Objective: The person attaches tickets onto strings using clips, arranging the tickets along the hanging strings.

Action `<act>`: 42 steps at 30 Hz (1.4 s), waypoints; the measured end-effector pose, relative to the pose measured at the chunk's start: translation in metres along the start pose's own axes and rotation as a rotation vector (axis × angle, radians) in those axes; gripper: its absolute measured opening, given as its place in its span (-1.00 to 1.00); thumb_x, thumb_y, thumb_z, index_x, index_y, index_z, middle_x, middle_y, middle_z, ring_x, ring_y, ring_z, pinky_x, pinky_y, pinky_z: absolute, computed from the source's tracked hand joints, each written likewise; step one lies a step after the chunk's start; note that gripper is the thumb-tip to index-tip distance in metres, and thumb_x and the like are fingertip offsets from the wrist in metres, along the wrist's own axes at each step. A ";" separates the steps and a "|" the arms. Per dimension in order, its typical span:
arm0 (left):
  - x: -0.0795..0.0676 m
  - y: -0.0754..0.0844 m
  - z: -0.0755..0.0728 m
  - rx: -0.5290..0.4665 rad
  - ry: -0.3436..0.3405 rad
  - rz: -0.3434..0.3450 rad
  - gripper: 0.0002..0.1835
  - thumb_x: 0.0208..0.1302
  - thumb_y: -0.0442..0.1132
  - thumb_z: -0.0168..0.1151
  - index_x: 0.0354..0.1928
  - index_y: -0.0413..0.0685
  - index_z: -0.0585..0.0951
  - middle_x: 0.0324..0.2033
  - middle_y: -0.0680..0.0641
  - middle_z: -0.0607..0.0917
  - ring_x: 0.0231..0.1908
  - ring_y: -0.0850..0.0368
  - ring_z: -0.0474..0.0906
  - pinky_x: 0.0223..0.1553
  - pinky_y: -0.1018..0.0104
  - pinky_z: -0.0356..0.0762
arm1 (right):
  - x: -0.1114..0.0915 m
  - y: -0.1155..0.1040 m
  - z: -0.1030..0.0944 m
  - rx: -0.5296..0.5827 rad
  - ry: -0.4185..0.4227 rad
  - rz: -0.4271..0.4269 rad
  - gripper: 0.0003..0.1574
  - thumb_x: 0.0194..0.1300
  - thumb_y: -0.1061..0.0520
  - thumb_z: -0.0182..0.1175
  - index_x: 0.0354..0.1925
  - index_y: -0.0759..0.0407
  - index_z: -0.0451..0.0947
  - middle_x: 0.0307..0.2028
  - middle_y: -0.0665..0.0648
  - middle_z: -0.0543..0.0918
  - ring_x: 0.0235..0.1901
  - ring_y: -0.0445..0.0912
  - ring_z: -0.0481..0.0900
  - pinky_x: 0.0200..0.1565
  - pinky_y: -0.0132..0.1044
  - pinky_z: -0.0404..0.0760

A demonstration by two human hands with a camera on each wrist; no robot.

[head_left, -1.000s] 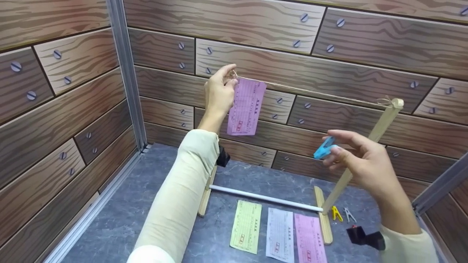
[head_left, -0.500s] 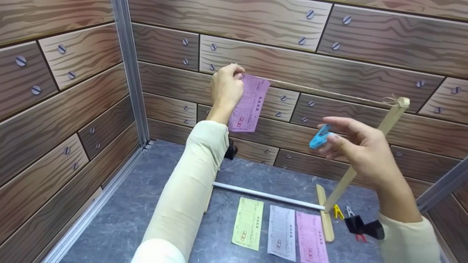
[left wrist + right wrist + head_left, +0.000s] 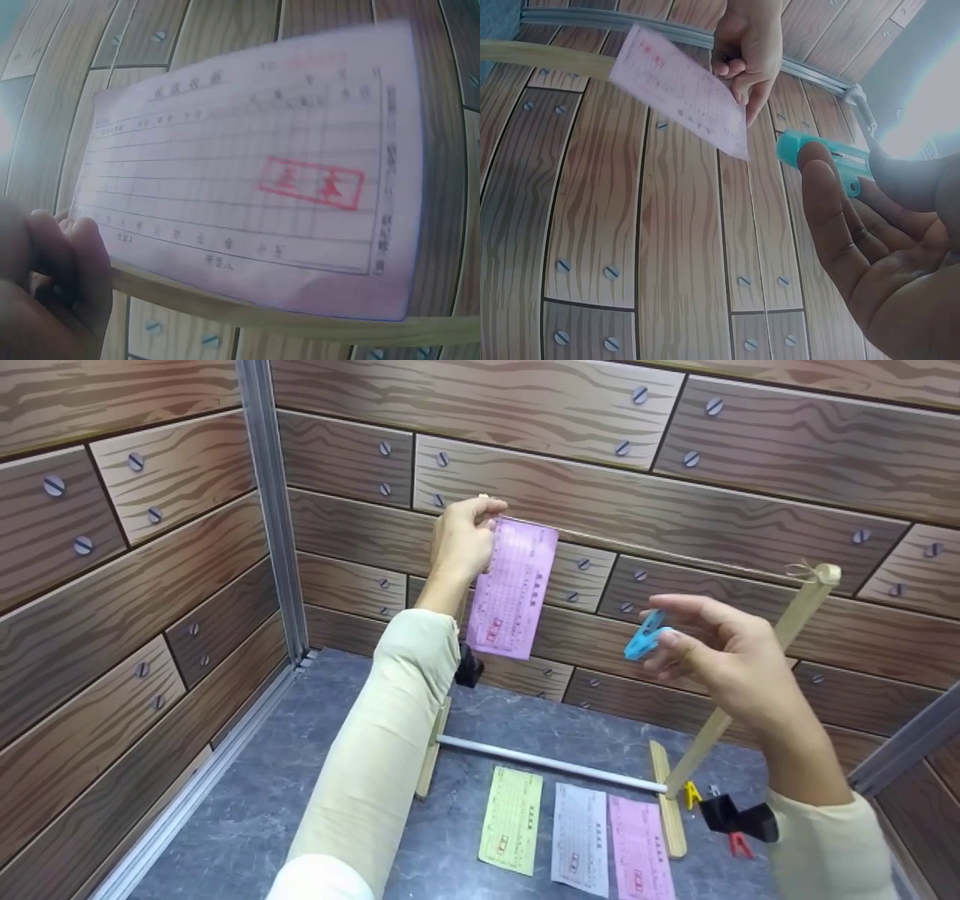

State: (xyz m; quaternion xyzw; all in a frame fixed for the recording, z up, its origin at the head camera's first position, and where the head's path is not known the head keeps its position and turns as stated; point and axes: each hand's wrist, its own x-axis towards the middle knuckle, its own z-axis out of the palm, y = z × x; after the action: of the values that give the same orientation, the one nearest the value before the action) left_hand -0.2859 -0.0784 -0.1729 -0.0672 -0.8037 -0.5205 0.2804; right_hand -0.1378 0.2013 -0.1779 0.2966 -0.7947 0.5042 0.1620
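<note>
My left hand [image 3: 463,540] pinches the upper left corner of a pink printed slip [image 3: 514,589] at the string [image 3: 660,551]. The slip hangs down, and its red stamp shows large in the left wrist view, beside the left fingers [image 3: 90,255]. My right hand [image 3: 720,660] holds a blue clothespin [image 3: 645,636] between thumb and fingers, to the right of the slip and lower than the string. In the right wrist view the clothespin [image 3: 821,154] points toward the slip [image 3: 682,94], with a gap between them.
The string is tied to a wooden post [image 3: 806,604]; a white rod [image 3: 555,762] joins the stand's feet. On the grey tabletop [image 3: 247,810] lie a green slip [image 3: 511,821], a white slip [image 3: 580,840] and another pink slip [image 3: 642,847]. Yellow [image 3: 691,795] and red clothespins [image 3: 739,845] lie at right.
My left hand has closed its fingers more on the slip's corner at the string. The right hand has moved a little up and left with the clothespin.
</note>
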 end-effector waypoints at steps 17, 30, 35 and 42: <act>0.000 0.003 0.007 0.095 0.058 0.014 -0.76 0.35 -0.33 0.19 -0.08 0.08 0.77 0.00 0.10 0.74 -0.01 0.07 0.64 -0.04 0.18 0.50 | 0.011 -0.015 0.009 -0.010 -0.017 -0.022 -0.60 0.34 0.52 0.15 0.13 0.41 0.58 -0.21 0.35 0.70 -0.45 0.05 0.72 -0.42 -0.23 0.69; 0.001 -0.001 0.003 0.042 0.014 0.077 -0.75 0.38 -0.36 0.17 -0.08 0.05 0.78 0.05 0.08 0.72 0.09 0.13 0.60 0.02 0.24 0.45 | 0.011 -0.017 0.011 -0.069 -0.022 -0.017 -0.60 0.36 0.49 0.16 0.14 0.40 0.58 -0.22 0.30 0.70 -0.44 0.01 0.72 -0.41 -0.24 0.70; 0.001 -0.003 0.000 0.005 -0.020 0.106 -0.71 0.38 -0.39 0.16 -0.03 0.06 0.77 0.05 0.09 0.72 0.06 0.16 0.60 0.03 0.26 0.45 | 0.012 -0.017 0.011 -0.069 -0.029 -0.015 -0.60 0.36 0.48 0.17 0.15 0.41 0.57 -0.23 0.30 0.70 -0.44 -0.01 0.72 -0.41 -0.24 0.70; 0.004 -0.006 -0.004 -0.076 -0.131 0.185 -0.68 0.36 -0.48 0.15 0.00 -0.03 0.76 0.12 0.00 0.69 0.23 0.17 0.49 0.23 0.41 0.30 | 0.012 -0.017 0.012 -0.084 -0.039 -0.024 -0.60 0.36 0.50 0.15 0.15 0.43 0.56 -0.22 0.28 0.71 -0.44 0.02 0.72 -0.41 -0.22 0.70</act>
State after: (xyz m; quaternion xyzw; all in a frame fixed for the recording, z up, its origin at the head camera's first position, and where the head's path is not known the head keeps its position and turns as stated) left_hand -0.2900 -0.0854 -0.1741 -0.1854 -0.7904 -0.5169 0.2713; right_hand -0.1359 0.1817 -0.1638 0.3087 -0.8146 0.4624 0.1650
